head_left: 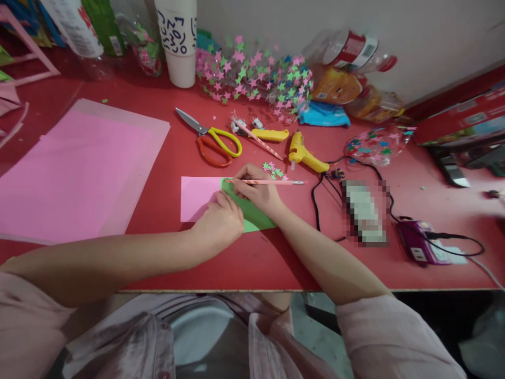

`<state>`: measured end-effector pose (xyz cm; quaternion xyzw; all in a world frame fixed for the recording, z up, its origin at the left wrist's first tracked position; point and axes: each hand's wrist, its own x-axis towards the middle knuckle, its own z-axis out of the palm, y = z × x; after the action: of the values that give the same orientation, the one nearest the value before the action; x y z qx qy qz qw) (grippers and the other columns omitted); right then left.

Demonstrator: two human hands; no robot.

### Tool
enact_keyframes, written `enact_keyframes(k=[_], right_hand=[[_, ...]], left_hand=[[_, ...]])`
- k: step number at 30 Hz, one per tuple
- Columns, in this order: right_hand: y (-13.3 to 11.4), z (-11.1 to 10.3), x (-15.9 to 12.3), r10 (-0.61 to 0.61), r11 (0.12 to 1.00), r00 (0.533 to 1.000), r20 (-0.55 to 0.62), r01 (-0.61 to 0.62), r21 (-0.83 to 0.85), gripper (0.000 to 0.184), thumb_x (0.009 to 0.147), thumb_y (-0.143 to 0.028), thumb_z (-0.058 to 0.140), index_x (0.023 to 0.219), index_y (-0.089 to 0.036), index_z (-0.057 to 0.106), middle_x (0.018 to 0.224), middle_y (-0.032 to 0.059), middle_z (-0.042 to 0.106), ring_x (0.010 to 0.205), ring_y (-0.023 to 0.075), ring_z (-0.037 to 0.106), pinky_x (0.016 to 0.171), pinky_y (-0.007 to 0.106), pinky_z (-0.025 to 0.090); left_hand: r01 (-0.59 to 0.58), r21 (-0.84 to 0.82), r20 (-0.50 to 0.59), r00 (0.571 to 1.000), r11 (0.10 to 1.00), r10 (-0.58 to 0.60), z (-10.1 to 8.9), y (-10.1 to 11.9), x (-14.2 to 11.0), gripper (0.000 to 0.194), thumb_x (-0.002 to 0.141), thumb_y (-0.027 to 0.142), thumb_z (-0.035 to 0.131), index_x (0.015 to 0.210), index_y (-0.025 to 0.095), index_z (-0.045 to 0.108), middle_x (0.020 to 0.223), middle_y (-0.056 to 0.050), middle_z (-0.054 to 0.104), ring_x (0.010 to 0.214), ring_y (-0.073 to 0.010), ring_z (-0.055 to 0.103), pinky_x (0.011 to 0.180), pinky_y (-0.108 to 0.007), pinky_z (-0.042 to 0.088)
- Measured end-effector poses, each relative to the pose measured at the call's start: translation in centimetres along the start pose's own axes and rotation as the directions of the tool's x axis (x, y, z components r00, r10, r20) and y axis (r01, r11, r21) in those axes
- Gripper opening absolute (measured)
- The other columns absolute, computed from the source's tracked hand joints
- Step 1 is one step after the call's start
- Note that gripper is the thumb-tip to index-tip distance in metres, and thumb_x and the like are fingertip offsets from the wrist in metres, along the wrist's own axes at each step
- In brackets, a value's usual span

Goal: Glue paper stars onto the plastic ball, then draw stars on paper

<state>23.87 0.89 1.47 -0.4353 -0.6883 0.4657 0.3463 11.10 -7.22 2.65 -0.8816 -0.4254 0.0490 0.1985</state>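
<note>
My right hand [255,189] is closed on a pink pencil [272,182], whose tip rests at the upper left corner of a green paper sheet [256,216]. Under the left part of that sheet lies a small pink paper piece [197,197]. My left hand [221,218] presses down on the papers near the pencil tip, fingers bent and partly hidden; whether it pinches anything I cannot tell. Just beyond my right hand is a little pile of green and pink paper stars [275,171]. Scissors [213,139] with yellow and orange handles lie farther back.
Large pink sheets [79,173] cover the table's left. A yellow glue gun [305,152], a yellow cutter [272,135] and another pencil [260,141] lie behind my hands. Star-filled clear bags [252,73], a white cup [179,63] and bottles line the wall. Cables and a purple power strip [420,242] sit right.
</note>
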Motion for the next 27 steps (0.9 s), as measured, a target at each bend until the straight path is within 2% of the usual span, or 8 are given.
enact_keyframes(k=[11,20,27], right_hand=[[0.01,0.11,0.05,0.015,1.0,1.0,-0.022,-0.015,0.01,0.011,0.076,-0.024,0.057,0.07,-0.021,0.048,0.057,-0.0053,0.054,0.046,0.0075,0.048,0.046,0.022,0.039],[-0.24,-0.1,0.16,-0.014,0.994,1.0,-0.026,0.011,-0.109,0.012,0.068,-0.02,0.054,0.063,-0.022,0.043,0.055,-0.0058,0.047,0.053,0.0084,0.041,0.048,0.023,0.03],[-0.06,-0.29,0.2,-0.042,0.996,0.999,0.006,0.042,-0.082,0.011,0.066,-0.022,0.055,0.062,-0.021,0.045,0.056,-0.0061,0.047,0.052,0.0081,0.04,0.049,0.024,0.029]], left_hand=[[0.008,0.01,-0.018,1.0,1.0,-0.007,0.07,-0.11,-0.2,0.038,0.076,-0.005,0.044,0.107,-0.006,0.066,0.1,-0.031,0.069,0.086,-0.0325,0.07,0.049,-0.028,0.052],[0.009,0.013,-0.027,1.0,1.0,-0.008,0.19,0.06,-0.32,0.037,0.076,-0.005,0.043,0.106,-0.007,0.065,0.1,-0.031,0.069,0.087,-0.033,0.07,0.05,-0.028,0.052],[0.008,0.019,-0.017,1.0,1.0,-0.007,0.3,0.07,-0.25,0.037,0.077,-0.004,0.045,0.108,-0.006,0.065,0.101,-0.031,0.069,0.089,-0.0331,0.07,0.052,-0.028,0.052]])
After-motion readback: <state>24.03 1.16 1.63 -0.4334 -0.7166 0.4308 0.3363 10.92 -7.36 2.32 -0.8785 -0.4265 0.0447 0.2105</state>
